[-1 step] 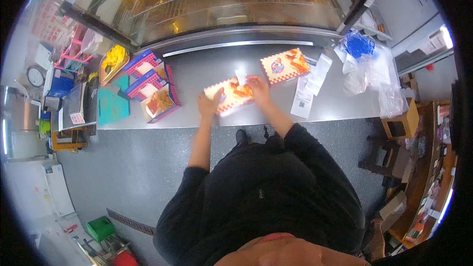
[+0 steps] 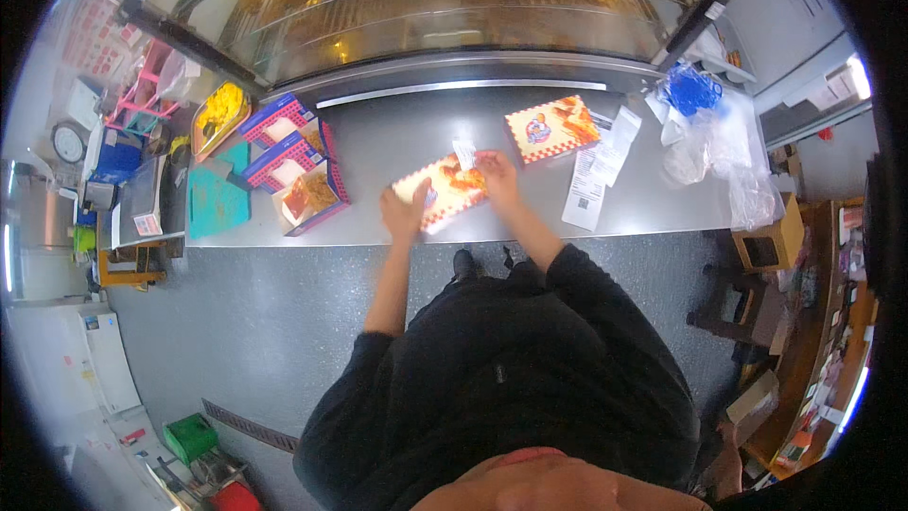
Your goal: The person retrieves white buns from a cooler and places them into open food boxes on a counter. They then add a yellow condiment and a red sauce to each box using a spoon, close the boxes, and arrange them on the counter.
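A cream cardboard food box (image 2: 443, 191) with a checkered edge and a fried-chicken picture lies closed and slightly slanted near the counter's front edge. My left hand (image 2: 405, 213) grips its left end, thumb on the lid. At the far right corner, my right hand (image 2: 498, 178) has its fingers closed on a small white paper slip (image 2: 463, 153) that sticks up over the box's far edge. A matching closed box (image 2: 551, 128) stands farther right. Beside it, long printed receipts (image 2: 588, 185) lie partly overlapping.
Open blue-and-pink boxes (image 2: 312, 194) with food stand at left, beside a teal board (image 2: 218, 197) and a tray of yellow food (image 2: 219, 114). Clear plastic bags (image 2: 724, 156) and a blue bundle (image 2: 689, 88) lie at right. A glass-fronted cabinet (image 2: 435, 14) backs the steel counter (image 2: 378, 123).
The box's near edge has swung slightly toward me at the left, with my left hand a little lower. The slip stays by my right fingers.
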Demonstrator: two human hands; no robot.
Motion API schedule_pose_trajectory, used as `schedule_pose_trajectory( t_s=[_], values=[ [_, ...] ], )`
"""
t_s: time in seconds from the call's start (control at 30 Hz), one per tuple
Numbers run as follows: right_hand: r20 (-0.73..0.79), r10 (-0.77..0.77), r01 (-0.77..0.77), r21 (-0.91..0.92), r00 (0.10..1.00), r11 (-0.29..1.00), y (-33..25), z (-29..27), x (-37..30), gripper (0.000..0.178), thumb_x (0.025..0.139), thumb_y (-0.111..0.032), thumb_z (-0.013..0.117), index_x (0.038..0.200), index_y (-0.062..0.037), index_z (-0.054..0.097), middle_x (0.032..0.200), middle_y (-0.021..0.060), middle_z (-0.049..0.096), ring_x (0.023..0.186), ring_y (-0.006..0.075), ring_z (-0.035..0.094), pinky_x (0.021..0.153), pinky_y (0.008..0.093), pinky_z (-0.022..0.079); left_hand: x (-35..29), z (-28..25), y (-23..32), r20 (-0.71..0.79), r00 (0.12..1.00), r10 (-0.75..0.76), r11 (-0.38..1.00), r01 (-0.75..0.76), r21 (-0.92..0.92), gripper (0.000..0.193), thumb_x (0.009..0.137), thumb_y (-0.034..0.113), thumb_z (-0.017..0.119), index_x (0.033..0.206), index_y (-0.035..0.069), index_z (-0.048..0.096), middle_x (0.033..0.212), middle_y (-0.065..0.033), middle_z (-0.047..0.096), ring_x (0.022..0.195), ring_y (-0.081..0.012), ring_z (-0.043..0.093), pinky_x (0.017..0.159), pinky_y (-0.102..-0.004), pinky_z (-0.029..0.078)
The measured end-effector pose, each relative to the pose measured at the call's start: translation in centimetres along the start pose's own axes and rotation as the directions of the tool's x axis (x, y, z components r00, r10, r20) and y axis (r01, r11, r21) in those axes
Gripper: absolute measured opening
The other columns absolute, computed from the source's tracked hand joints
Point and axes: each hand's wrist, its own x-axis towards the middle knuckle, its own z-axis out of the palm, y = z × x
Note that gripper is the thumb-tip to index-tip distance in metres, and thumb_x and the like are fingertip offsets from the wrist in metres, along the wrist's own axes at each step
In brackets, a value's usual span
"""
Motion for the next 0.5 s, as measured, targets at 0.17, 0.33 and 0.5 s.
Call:
schedule_pose_trajectory(
  t_s=[0.17,0.33,0.5],
  values=[
    [0.014,-0.116,0.117,-0.102,0.993,0.988,2.8,2.8,-3.5,0.010,0.088,-0.008,0.054,0.096,-0.0022,0.056,0.089,0.0036,0.060,0.086,0.0095,0.055,0.077,0.0243,0.044,-5.6,0.8,-6.0,-0.459,0.823,-0.334,0.939,0.333,-0.085,0.092,0.062,0.060,0.072,0.118,-0.007,0.044,0.122,-0.0228,0.045,0.102,-0.0369,0.053,0.086,-0.0423,0.044],
    [-0.085,-0.076,0.066,-0.116,0.994,0.991,3.1,4.9,-2.1,0.010,0.086,-0.009,0.059,0.093,-0.0031,0.055,0.081,0.0002,0.056,0.074,0.0078,0.054,0.067,0.0210,0.043,-5.0,-1.1,-7.3,0.446,0.746,-0.494,0.474,0.662,-0.581,0.069,0.079,0.054,0.061,0.118,-0.001,0.047,0.107,-0.0147,0.059,0.087,-0.0245,0.062,0.074,-0.0339,0.052],
    [-0.157,-0.136,0.146,0.059,0.978,0.987,0.1,3.1,-3.3,0.020,0.079,-0.008,0.068,0.089,-0.0053,0.050,0.080,-0.0011,0.056,0.068,0.0074,0.053,0.063,0.0200,0.042,-4.7,-6.0,-2.1,0.839,0.540,-0.073,-0.064,0.837,-0.544,0.060,0.086,0.059,0.044,0.119,0.010,0.051,0.107,-0.0076,0.062,0.088,-0.0196,0.063,0.075,-0.0336,0.053]
  ],
)
